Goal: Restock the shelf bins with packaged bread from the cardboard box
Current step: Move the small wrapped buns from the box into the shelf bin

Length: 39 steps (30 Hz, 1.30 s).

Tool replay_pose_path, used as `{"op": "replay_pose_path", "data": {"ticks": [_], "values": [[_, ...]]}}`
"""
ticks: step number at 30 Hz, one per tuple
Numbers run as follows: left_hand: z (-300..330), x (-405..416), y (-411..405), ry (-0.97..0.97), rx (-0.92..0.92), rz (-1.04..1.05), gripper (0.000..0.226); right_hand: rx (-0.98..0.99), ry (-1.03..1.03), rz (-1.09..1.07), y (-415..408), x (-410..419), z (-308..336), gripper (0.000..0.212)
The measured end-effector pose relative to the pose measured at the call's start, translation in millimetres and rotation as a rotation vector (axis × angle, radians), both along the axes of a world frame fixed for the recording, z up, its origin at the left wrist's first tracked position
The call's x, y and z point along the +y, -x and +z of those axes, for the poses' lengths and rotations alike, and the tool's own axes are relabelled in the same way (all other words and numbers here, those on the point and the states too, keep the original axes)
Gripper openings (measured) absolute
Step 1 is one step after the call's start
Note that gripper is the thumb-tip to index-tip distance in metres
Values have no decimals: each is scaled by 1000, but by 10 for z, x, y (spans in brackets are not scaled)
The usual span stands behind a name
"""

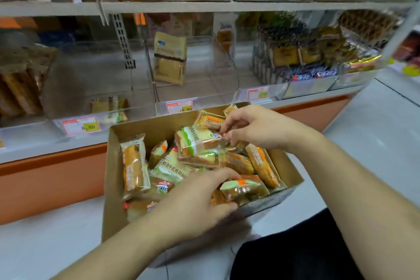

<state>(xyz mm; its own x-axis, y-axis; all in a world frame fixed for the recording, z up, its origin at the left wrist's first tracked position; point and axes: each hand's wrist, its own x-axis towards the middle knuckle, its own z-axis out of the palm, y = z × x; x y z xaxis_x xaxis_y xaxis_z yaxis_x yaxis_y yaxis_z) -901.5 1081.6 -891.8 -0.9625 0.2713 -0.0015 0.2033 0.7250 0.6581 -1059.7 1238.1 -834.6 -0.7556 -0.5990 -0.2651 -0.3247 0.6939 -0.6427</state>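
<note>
The cardboard box sits on the pale floor in front of the low shelf, and it is full of packaged bread lying in all directions. The packs are clear plastic wrappers with brown sliced bread inside; some have a green and white label with printed characters, others have an orange label.

My right hand is over the far right part of the box. Its fingers are bent, and thumb and fingertips pinch the sealed end of a green-label bread pack, which lies on top of the pile, a little tilted.

My left hand is low at the near side of the box. The fingers curl around the end of an orange-label bread pack that lies against the near right wall of the box.

Behind the box are the clear shelf bins. The left one holds one green-label pack at its front, above a price tag. The middle bin has a yellow packet standing upright.
</note>
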Motion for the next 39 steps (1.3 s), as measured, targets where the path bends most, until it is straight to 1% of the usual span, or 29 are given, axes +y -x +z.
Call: {"op": "replay_pose_path", "data": {"ticks": [3, 7, 9, 12, 14, 19, 22, 23, 24, 26, 28, 29, 33, 35, 37, 39], "values": [[25, -5, 44, -125, -12, 174, 33, -52, -56, 23, -13, 67, -69, 17], [210, -187, 126, -392, -77, 352, 17, -38, -62, -57, 72, 240, -101, 26], [311, -260, 146, -530, -156, 452, 11, -28, -47, -78, 103, 298, -113, 26], [370, -356, 158, -652, -284, 556, 16, 14, -93, -13, 112, 287, -183, 28], [384, -402, 148, -706, -339, 601, 20, 43, -153, 57, 97, 238, -255, 35], [383, -491, 119, -789, -404, 681, 32, 47, -315, 192, 34, 125, -424, 58], [397, -556, 103, -815, -429, 709, 32, 57, -397, 178, -6, 79, -498, 64], [408, -578, 95, -819, -428, 711, 33, 56, -436, 195, -28, 56, -510, 62], [423, -593, 88, -816, -424, 709, 33, 69, -465, 213, -38, 34, -534, 55], [443, -619, 82, -801, -415, 706, 34, 111, -484, 231, -49, 12, -545, 31], [456, -637, 88, -801, -413, 710, 36, 117, -425, 207, -36, 4, -507, 37], [461, -649, 93, -803, -411, 714, 37, 109, -376, 172, -9, 11, -484, 35], [493, -716, 103, -795, -398, 726, 40, 47, -71, 31, 39, 33, -307, 23], [495, -768, 100, -787, -403, 738, 41, -4, 85, -4, 36, 27, -229, 23], [484, -817, 99, -782, -399, 742, 39, -77, 208, -56, -2, 3, -133, 20], [481, -847, 95, -794, -392, 734, 32, -138, 290, -100, -44, -24, -78, 22]]}}
